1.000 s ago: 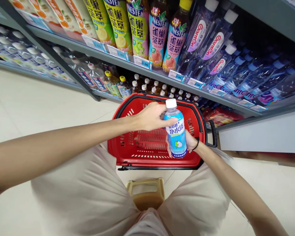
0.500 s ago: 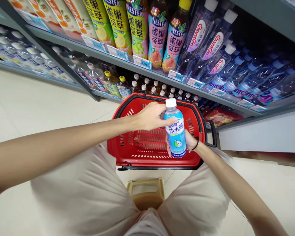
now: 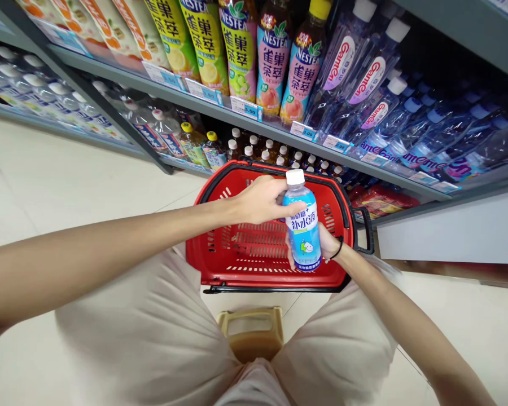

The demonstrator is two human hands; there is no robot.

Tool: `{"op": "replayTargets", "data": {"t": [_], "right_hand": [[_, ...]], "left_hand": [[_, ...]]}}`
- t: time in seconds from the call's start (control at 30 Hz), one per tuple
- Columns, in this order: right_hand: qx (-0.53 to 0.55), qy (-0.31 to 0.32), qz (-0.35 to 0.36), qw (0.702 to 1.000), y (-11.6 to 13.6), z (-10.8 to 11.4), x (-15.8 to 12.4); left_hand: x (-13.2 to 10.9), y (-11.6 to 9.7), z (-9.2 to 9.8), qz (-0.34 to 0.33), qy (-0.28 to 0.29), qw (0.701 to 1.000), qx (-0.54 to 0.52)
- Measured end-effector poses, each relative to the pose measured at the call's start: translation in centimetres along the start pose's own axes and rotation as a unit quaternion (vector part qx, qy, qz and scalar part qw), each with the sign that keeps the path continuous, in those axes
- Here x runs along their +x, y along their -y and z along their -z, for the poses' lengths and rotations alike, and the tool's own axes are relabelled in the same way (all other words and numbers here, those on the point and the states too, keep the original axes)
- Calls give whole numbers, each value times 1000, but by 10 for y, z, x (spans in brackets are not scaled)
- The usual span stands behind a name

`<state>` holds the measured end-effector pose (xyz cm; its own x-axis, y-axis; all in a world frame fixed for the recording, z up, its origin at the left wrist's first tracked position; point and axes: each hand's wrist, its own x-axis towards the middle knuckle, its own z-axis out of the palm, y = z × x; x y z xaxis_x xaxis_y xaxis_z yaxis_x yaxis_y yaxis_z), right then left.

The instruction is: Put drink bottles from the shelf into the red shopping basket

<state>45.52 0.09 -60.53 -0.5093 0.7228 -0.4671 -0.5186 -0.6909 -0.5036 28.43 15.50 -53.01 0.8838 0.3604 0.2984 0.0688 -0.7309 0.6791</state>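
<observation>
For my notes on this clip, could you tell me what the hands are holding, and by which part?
A blue bottle, upright over the red basket: the right hand grips its lower body from behind, the left hand its shoulder below the white cap.

Both forearms are bare from the frame edges to the wrists, with no sleeve in sight. The left hand (image 3: 260, 198) wears no ring, watch or band that shows. The right hand (image 3: 327, 243) is mostly hidden, and a thin black band (image 3: 337, 250), like a hair tie, circles its wrist at about 4 o'clock from the hand. The legs are covered by light beige trousers (image 3: 152, 338) of soft, creased cloth, filling the view from 8 o'clock round to 5 o'clock, split by a gap at 6 o'clock
</observation>
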Motion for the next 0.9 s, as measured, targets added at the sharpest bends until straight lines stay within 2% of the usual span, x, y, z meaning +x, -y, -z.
{"op": "replayTargets", "data": {"t": [0.27, 0.4, 0.47, 0.6, 0.77, 0.9], "right_hand": [[-45, 56, -31, 997, 5, -2, 1], [-29, 39, -17, 999, 11, -7, 2], [-12, 4, 18, 1000, 17, -13, 0], [-6, -72, 143, 987, 26, -28, -7], [-60, -158, 288, 943, 22, -37, -9], [-133, -225, 343, 902, 15, -37, -4]], "left_hand": [[11, 7, 4, 49, -23, 997, -58], [19, 16, 12, 97, -65, 990, -84], [22, 26, 17, 124, -84, 985, -85], [25, 51, 21, 191, -117, 965, -138], [27, 69, 20, 236, -113, 923, -283], [30, 72, 23, 242, -116, 920, -284]]}}
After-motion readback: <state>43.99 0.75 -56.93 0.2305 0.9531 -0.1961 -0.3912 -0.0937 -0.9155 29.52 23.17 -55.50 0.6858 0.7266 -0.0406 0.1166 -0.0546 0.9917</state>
